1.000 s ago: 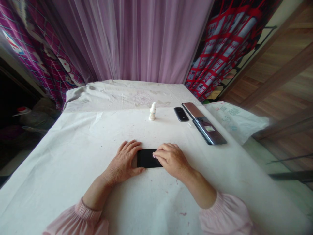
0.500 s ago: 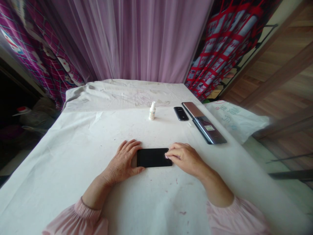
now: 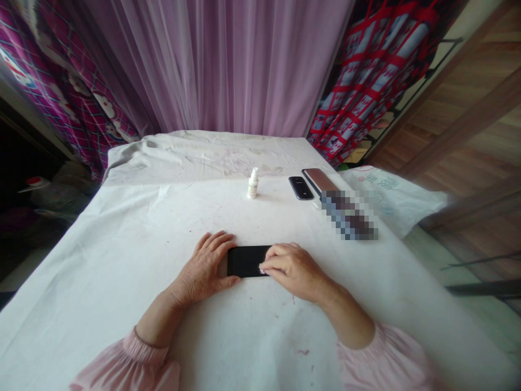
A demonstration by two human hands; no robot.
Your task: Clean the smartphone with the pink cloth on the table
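A black phone [image 3: 246, 260] lies flat, screen up, on the white cloth-covered table [image 3: 122, 244] in front of me. My left hand [image 3: 205, 266] rests flat against its left end, fingers spread, thumb along the near edge. My right hand [image 3: 291, 267] covers the phone's right part, fingers curled and pinched on a small white wad [image 3: 262, 269] pressed to the screen.
A small white bottle [image 3: 253, 183] stands farther back. To its right lie a small black phone [image 3: 301, 188], a brown phone [image 3: 317, 180] and a blurred-out item [image 3: 349, 214]. A white bag [image 3: 391, 198] sits off the table's right edge. Curtains hang behind.
My right hand slid right along the phone's screen, then came back left over it. My left hand and the phone stayed put.
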